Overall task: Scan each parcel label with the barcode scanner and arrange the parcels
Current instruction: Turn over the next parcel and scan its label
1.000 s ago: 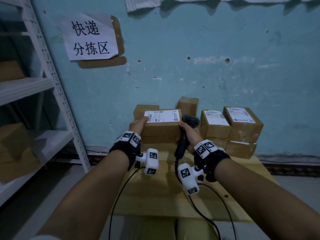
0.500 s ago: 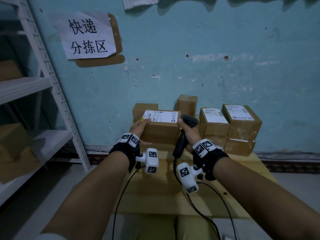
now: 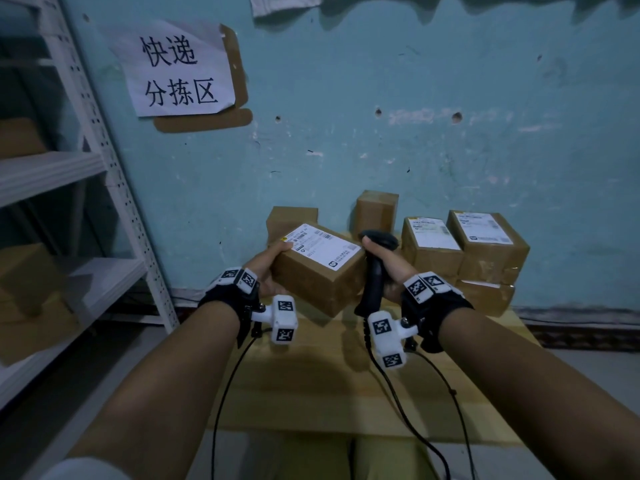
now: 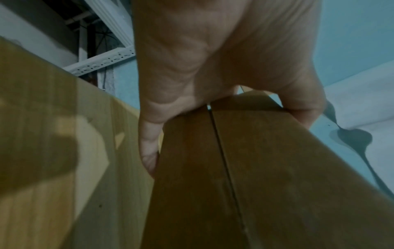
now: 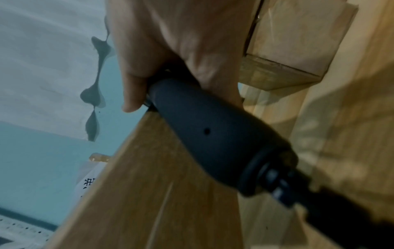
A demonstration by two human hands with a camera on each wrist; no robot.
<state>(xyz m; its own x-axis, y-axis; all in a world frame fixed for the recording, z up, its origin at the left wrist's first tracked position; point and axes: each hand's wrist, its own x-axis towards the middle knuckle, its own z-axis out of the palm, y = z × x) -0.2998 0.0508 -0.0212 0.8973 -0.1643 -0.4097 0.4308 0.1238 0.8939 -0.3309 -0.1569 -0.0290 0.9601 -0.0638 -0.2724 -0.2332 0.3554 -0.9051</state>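
Note:
A brown cardboard parcel [image 3: 320, 271] with a white label [image 3: 320, 248] on top is held above the wooden table [image 3: 332, 382], turned at an angle. My left hand [image 3: 270, 268] grips its left end, thumb on top; the left wrist view shows the fingers curled under the parcel [image 4: 245, 168]. My right hand [image 3: 384, 268] grips the black barcode scanner [image 3: 375, 271] by its handle, right beside the parcel's right end. In the right wrist view the scanner handle [image 5: 213, 131] lies against the parcel [image 5: 149, 193].
Several more parcels stand at the table's back by the blue wall: two plain ones [image 3: 376, 211] behind and labelled ones [image 3: 485, 244] stacked at the right. A white metal shelf rack [image 3: 104, 174] with boxes stands to the left. The scanner cable [image 3: 408, 410] trails over the table's front.
The parcel has been lifted off the box it lay on, drawn toward me and turned, its right end now swung nearer. The scanner hand stayed close beside it.

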